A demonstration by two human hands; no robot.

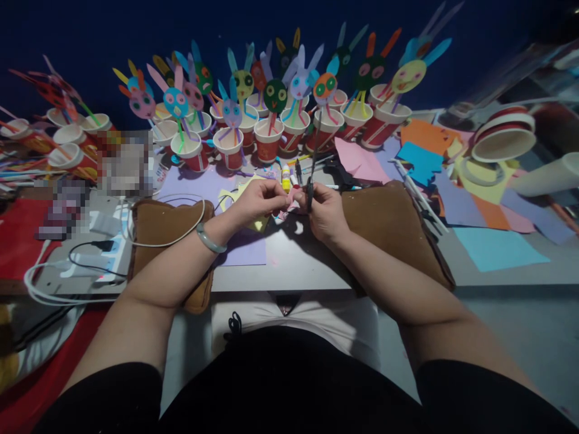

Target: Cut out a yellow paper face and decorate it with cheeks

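Observation:
My right hand (328,211) is closed round the dark handles of a pair of scissors (315,150), whose blades point up and away from me. Close beside it, my left hand (265,199) has thumb and fingertips pinched together; whatever lies between them is too small to make out. Pink paper scraps (284,212) lie just below the fingertips, along with a white curved scrap (298,228). A yellow glue stick (285,178) stands just behind my hands, with a black pen (298,171) next to it.
Red-and-white paper cups (269,141) with paper rabbit heads on straws stand along the back. Brown cushions (384,223) lie under both forearms. At left are a power strip (113,253) and white cables; coloured paper sheets (500,247) and a tape roll (484,171) are at right.

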